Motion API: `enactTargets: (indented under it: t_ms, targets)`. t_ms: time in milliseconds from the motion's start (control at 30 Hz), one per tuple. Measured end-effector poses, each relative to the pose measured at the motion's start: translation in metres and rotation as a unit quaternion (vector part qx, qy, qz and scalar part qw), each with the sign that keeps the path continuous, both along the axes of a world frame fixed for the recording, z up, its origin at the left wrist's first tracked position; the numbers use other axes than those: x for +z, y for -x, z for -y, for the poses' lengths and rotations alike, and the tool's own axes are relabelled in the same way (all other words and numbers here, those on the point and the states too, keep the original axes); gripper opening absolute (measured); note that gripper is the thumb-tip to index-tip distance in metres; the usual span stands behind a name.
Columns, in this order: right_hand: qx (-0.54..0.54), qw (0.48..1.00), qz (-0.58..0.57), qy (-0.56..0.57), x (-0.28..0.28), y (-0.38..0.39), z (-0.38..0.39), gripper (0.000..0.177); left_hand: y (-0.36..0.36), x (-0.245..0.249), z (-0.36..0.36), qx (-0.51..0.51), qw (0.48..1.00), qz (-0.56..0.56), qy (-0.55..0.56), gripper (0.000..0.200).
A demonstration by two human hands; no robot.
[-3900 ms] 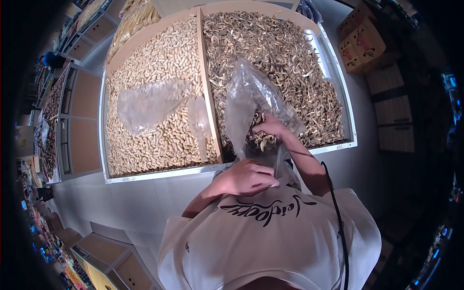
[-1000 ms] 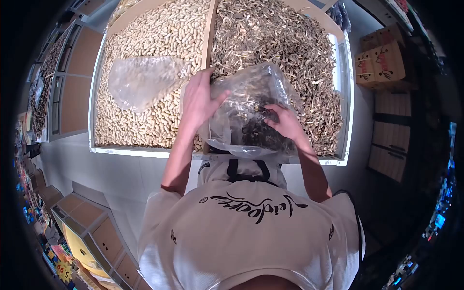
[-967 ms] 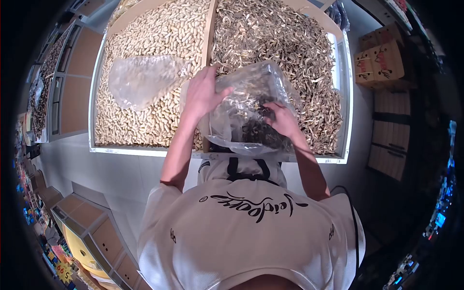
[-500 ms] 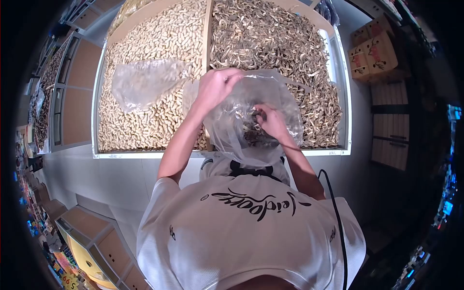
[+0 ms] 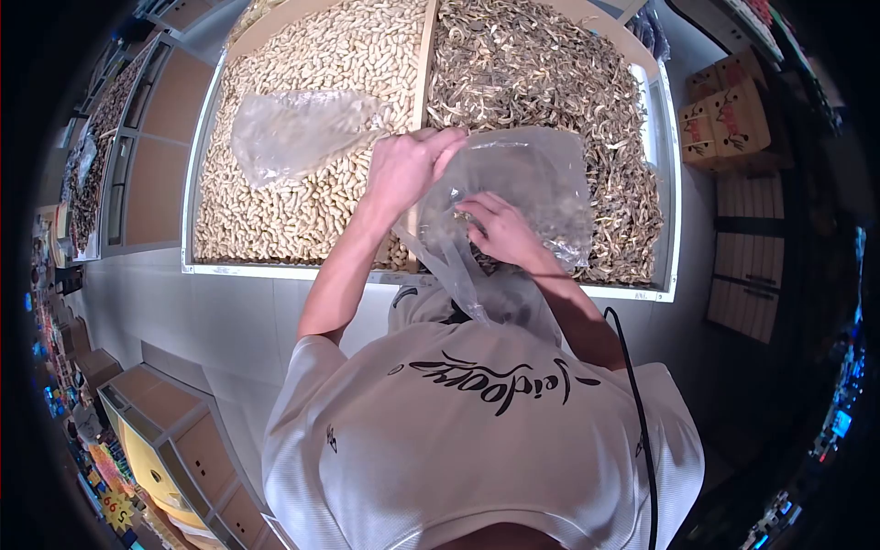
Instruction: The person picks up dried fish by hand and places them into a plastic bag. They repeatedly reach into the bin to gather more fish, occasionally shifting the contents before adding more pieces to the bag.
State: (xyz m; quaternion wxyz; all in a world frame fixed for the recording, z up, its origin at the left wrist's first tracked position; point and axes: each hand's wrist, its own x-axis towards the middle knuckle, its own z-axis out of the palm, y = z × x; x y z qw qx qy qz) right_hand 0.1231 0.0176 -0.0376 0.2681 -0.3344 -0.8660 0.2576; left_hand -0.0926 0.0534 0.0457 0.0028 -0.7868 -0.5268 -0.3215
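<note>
My left hand [image 5: 412, 165] is closed on the upper left edge of a clear plastic bag [image 5: 545, 170], near the wooden divider. The bag spreads to the right over dark, dried strips [image 5: 513, 69], and a loose fold of it hangs toward my shirt. My right hand [image 5: 500, 229] is against the bag at its middle, fingers curled together. Small pale bits show by its fingertips; what it holds is not clear. Another crumpled clear plastic bag [image 5: 298, 133] lies on the peanuts in shells [image 5: 284, 220], left of my left hand.
A wooden divider [image 5: 424, 69] separates the peanuts from the dark strips. The bin's white front rim [image 5: 623, 292] runs close to my body. Cardboard boxes [image 5: 733, 124] are stacked at the right, and a black cable [image 5: 639, 403] hangs over my right side.
My right hand has moved slightly left and up from the dark pieces in the bag. The bag now lies flatter to the right, its near fold narrower. The view has shifted a little.
</note>
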Motion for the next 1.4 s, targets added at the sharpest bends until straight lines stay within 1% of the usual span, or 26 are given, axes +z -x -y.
enactTargets:
  t_ms: [100,133,200,300,367,400,467,500,533,733,767,800,833,867,900,967,1067,1167,1200,1233,1300,1400]
  targets:
    - [0.031,0.993,0.069,-0.087,-0.037,0.005,0.003,0.029,-0.003,0.005,0.005,-0.002,1.000,-0.002,-0.016,0.017]
    - [0.059,0.986,0.146,-0.046,-0.046,0.001,0.005,0.030,-0.002,0.005,0.006,0.004,1.000,0.002,-0.020,0.017]
    - [0.116,0.947,0.296,0.039,-0.053,-0.011,0.008,0.033,0.004,0.005,0.007,0.018,0.999,0.008,-0.028,0.017]
    - [0.070,0.969,0.202,0.123,-0.048,-0.023,0.016,0.033,0.009,0.009,0.010,0.013,0.998,0.051,-0.031,0.016]
    - [-0.059,0.987,0.129,0.075,-0.047,-0.028,0.018,0.031,0.010,0.009,0.014,0.019,0.998,0.059,-0.034,0.014]
    - [-0.123,0.987,0.090,0.049,-0.047,-0.030,0.018,0.030,0.011,0.010,0.015,0.022,0.997,0.062,-0.037,0.014]
    - [-0.083,0.982,0.162,0.051,-0.064,-0.041,0.019,0.031,0.011,0.015,0.018,0.030,0.996,0.075,-0.030,0.014]
    - [-0.063,0.977,0.197,0.052,-0.063,-0.044,0.018,0.031,0.011,0.018,0.018,0.033,0.996,0.082,-0.028,0.014]
    - [0.018,0.932,0.330,0.147,-0.062,-0.049,0.014,0.035,0.012,0.020,0.018,0.039,0.996,0.079,-0.028,0.014]
    - [-0.142,0.911,0.281,0.265,-0.028,-0.036,0.011,0.033,0.020,0.021,0.022,0.065,0.995,0.070,-0.025,0.014]
    - [-0.089,0.949,0.226,0.198,-0.043,-0.037,0.011,0.032,0.020,0.020,0.023,0.069,0.995,0.065,-0.019,0.014]
    - [-0.035,0.976,0.169,0.129,-0.068,-0.039,0.011,0.031,0.019,0.019,0.024,0.072,0.996,0.060,-0.013,0.014]
    - [0.018,0.992,0.110,0.059,-0.076,-0.039,0.010,0.030,0.019,0.019,0.026,0.071,0.996,0.060,-0.004,0.014]
    - [0.093,0.978,0.160,0.092,-0.083,-0.044,0.006,0.033,0.019,0.019,0.028,0.071,0.996,0.060,0.004,0.014]
    - [0.064,0.977,0.117,0.169,-0.078,-0.044,0.006,0.033,0.019,0.020,0.029,0.072,0.996,0.061,0.011,0.013]
    - [0.007,0.947,0.030,0.319,-0.069,-0.044,0.008,0.032,0.021,0.023,0.033,0.075,0.994,0.081,0.009,0.013]
    - [-0.108,0.951,0.159,0.240,-0.088,-0.055,0.012,0.032,0.022,0.025,0.039,0.080,0.992,0.097,0.032,0.013]
    - [-0.045,0.957,0.161,0.235,-0.113,-0.073,0.022,0.035,0.018,0.030,0.044,0.087,0.986,0.115,0.079,0.012]
    - [-0.034,0.954,0.174,0.242,-0.110,-0.072,0.023,0.036,0.016,0.031,0.044,0.090,0.984,0.123,0.096,0.011]
    - [-0.027,0.949,0.188,0.250,-0.108,-0.070,0.025,0.037,0.017,0.029,0.044,0.069,0.965,0.202,0.153,0.011]
    - [-0.020,0.938,0.216,0.269,-0.101,-0.065,0.027,0.039,0.019,0.024,0.045,0.026,0.898,0.354,0.261,0.011]
    - [-0.020,0.920,0.252,0.300,-0.085,-0.055,0.030,0.042,0.022,0.020,0.046,-0.020,0.834,0.452,0.317,0.011]
